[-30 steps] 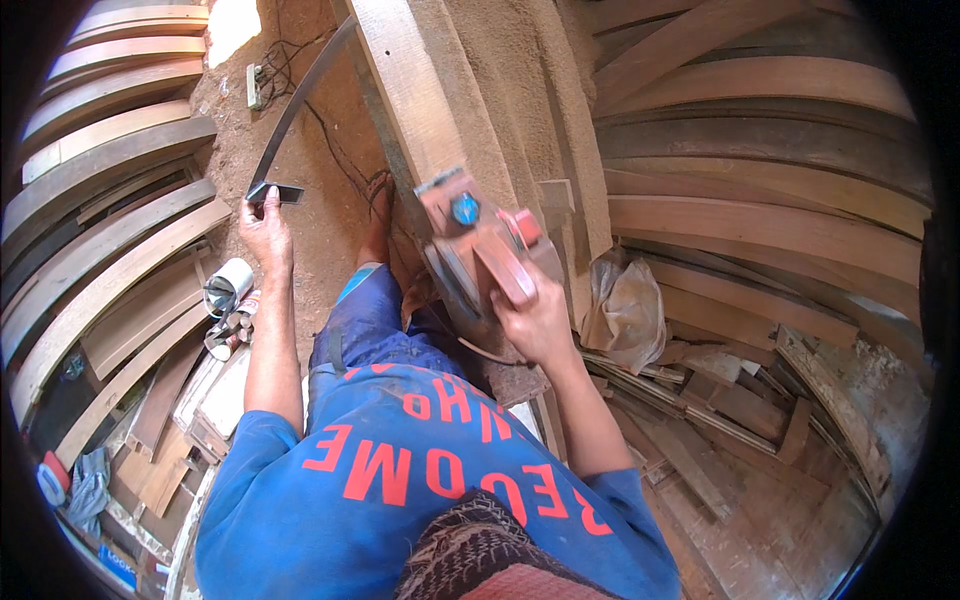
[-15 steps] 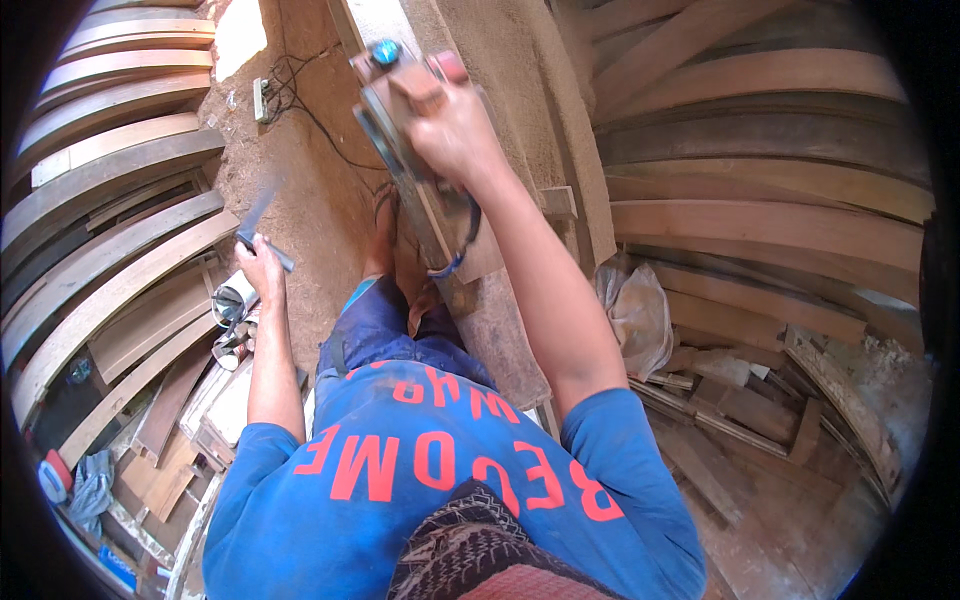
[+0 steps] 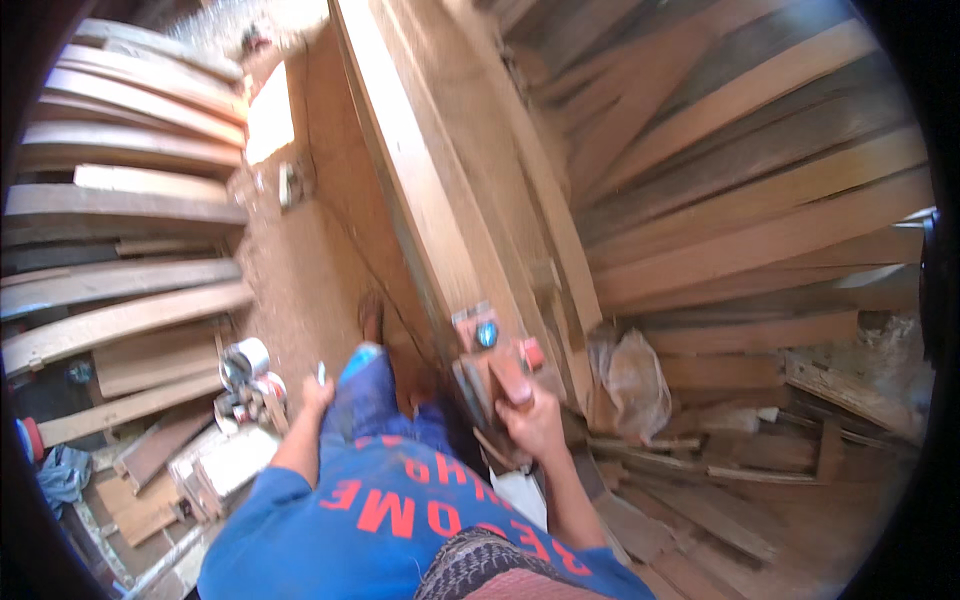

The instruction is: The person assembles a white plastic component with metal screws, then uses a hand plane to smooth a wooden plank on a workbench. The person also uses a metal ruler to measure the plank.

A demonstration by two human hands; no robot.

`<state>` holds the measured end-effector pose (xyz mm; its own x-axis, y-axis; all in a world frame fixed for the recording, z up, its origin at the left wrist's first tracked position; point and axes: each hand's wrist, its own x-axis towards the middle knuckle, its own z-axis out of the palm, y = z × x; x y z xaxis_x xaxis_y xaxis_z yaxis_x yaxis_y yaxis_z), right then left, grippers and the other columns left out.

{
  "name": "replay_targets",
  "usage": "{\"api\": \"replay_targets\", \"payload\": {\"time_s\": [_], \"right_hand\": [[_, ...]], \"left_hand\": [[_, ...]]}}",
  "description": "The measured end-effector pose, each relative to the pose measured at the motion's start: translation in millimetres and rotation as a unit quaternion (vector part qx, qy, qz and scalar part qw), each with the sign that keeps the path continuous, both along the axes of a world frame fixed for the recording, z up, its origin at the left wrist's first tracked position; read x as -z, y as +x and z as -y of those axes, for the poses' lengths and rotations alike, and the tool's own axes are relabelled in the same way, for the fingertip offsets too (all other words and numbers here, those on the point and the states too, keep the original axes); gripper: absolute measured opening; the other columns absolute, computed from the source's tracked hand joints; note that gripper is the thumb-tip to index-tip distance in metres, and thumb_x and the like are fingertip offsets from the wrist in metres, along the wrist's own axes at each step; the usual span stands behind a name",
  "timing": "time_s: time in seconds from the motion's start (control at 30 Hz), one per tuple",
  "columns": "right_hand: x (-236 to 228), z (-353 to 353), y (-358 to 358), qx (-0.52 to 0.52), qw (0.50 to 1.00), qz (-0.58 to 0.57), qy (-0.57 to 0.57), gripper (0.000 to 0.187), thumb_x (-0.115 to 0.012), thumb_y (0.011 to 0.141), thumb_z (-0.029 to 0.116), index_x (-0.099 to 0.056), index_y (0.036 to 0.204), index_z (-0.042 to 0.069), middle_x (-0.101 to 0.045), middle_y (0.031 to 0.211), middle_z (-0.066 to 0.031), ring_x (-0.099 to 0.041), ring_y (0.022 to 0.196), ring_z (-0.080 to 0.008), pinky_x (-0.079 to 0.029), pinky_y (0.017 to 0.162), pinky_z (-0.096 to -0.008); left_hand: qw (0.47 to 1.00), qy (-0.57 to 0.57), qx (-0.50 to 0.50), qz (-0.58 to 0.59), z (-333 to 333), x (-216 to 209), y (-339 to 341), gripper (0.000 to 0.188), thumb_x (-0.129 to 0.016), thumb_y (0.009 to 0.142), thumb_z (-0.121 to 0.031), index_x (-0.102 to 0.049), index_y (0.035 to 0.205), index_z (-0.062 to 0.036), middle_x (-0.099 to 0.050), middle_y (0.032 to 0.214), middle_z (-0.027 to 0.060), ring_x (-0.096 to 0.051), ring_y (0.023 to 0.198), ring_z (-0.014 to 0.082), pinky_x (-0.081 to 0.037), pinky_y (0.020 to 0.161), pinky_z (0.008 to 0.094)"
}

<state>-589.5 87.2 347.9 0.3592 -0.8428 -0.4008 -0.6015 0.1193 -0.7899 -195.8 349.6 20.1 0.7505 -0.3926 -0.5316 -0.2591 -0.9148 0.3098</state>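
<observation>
Planer [image 3: 500,365] drawn from upper centre back to frame centre, over the pale board's [image 3: 430,190] lower end | right hand [image 3: 535,425] wrapped round its handle | left hand [image 3: 316,393], lower left, pinching a pale bit [image 3: 321,373], kind unclear | probably a return stroke

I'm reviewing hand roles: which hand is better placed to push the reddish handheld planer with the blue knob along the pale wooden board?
Right, probably: the right hand grips the planer by the near end of the board; the left hand, apart from both, holds something blurred.
</observation>
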Motion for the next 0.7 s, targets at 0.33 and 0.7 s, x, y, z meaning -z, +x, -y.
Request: {"api": "replay_targets", "payload": {"time_s": [0.33, 0.7], "right_hand": [[-10.6, -60.9, 93.8, 0.052, 0.998, 0.017, -0.020, 0.039, -0.083, 0.082, 0.015, -0.070, 0.115, -0.002, -0.077, 0.104, -0.0177, -0.075, 0.099, -0.0256, -0.058, 0.088, -0.0378], [142.5, -137.1, 207.3, 0.064, 0.994, 0.086, 0.008, 0.041, -0.079, 0.083, 0.010, -0.069, 0.121, -0.004, -0.076, 0.110, -0.0168, -0.072, 0.105, -0.0243, -0.055, 0.095, -0.0380]], "left_hand": [[0.991, 0.049, 0.105, -0.060, 33.2, -33.6, 40.1, 0.042, -0.070, 0.077, -0.028, -0.076, 0.102, 0.0046, -0.073, 0.112, 0.0295, -0.071, 0.113, 0.0416, -0.056, 0.098, 0.0466], [0.965, 0.131, 0.186, -0.134, -87.7, -0.2, 78.8, 0.038, -0.072, 0.081, -0.021, -0.070, 0.111, 0.0005, -0.072, 0.114, 0.0293, -0.070, 0.112, 0.0425, -0.055, 0.098, 0.0493]]}}
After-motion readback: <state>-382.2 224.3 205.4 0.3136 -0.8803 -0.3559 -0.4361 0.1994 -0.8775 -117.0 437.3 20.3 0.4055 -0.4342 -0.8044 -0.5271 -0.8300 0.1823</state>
